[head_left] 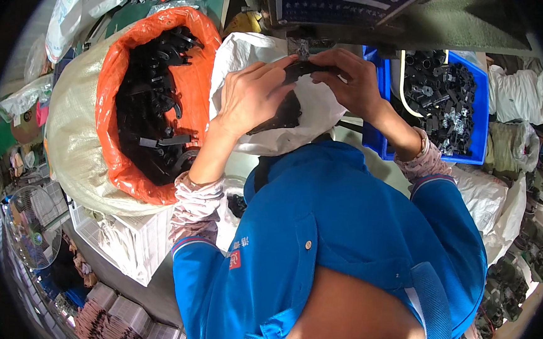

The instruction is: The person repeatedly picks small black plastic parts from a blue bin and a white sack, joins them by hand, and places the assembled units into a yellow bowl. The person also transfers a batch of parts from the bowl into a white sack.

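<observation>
My left hand (250, 94) and my right hand (353, 84) are raised side by side in front of me, their fingers closed on a dark, curved plastic part (300, 71). Its exact kind is hard to make out, since fingertips cover both ends. Below it gapes a white bag (316, 113), with more black parts (283, 115) lying inside. Just beyond my fingertips is a small metal fixture (298, 47) at the machine's edge.
At the left stands a sack with an orange liner (108, 117), full of black plastic parts. A blue bin (374, 136) on the right holds several small black pieces. The machine body (464, 28) overhangs the far side. A fan (34, 225) stands at the lower left.
</observation>
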Demonstrator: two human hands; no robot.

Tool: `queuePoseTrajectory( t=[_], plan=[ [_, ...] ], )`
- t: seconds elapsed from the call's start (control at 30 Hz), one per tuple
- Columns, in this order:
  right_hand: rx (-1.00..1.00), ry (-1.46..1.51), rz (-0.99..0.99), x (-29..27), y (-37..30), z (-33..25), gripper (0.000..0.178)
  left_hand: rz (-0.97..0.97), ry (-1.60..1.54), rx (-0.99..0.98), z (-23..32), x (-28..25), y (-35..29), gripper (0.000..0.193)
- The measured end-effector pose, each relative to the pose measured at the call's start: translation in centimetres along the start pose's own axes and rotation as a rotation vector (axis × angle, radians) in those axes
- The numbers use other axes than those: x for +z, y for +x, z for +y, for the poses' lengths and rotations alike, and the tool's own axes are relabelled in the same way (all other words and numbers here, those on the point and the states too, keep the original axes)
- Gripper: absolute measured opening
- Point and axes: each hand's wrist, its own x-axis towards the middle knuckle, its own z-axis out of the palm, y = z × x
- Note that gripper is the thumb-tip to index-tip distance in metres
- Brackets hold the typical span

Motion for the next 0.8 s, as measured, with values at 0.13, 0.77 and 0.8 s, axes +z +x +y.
queuePoseTrajectory(
  t=[0.13, 0.77, 0.8],
  plan=[
    [-0.124, -0.034, 0.162, 0.4, 1.0, 0.4, 0.027, 0.022, -0.033, 0.089, -1.4, -0.7, 1.9, 0.018],
    [0.372, 0.369, 0.075, -1.1, 2.2, 5.3, 0.032, -0.241, -0.194, -0.186, -4.8, -1.2, 2.8, 0.025],
    [0.409, 0.309, 0.078, -0.9, 2.5, 7.0, 0.039, -0.246, -0.209, -0.216, -4.5, -1.3, 2.6, 0.024]
  ],
)
